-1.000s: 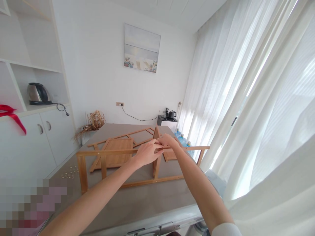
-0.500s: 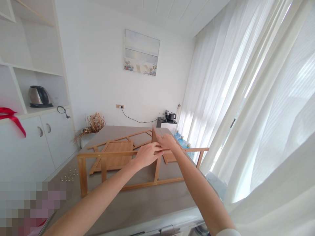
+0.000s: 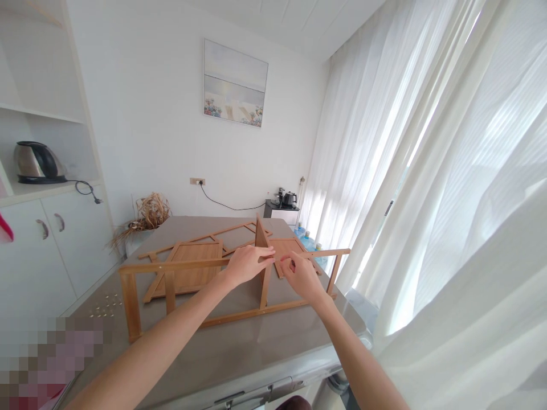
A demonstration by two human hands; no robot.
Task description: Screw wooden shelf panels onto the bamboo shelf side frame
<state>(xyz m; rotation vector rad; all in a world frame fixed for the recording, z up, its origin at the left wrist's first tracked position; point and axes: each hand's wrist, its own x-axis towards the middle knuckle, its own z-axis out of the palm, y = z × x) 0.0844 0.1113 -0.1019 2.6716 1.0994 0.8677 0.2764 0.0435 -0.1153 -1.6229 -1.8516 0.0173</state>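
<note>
- The wooden frame (image 3: pixel 188 263) is stood near the counter's (image 3: pixel 256 348) near edge, its upright panel (image 3: pixel 260 236) set around mid-length.
- The right hand (image 3: pixel 300 278) has been drawn back from the panel; steadying is seemingly left to the left hand (image 3: pixel 247 264).
- Left fingers are laid beside the panel, right fingers curled; any grip cannot be told.
- No lettering can be read.

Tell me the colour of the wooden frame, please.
The wooden frame is warm orange-brown, seen in the head view.
</note>
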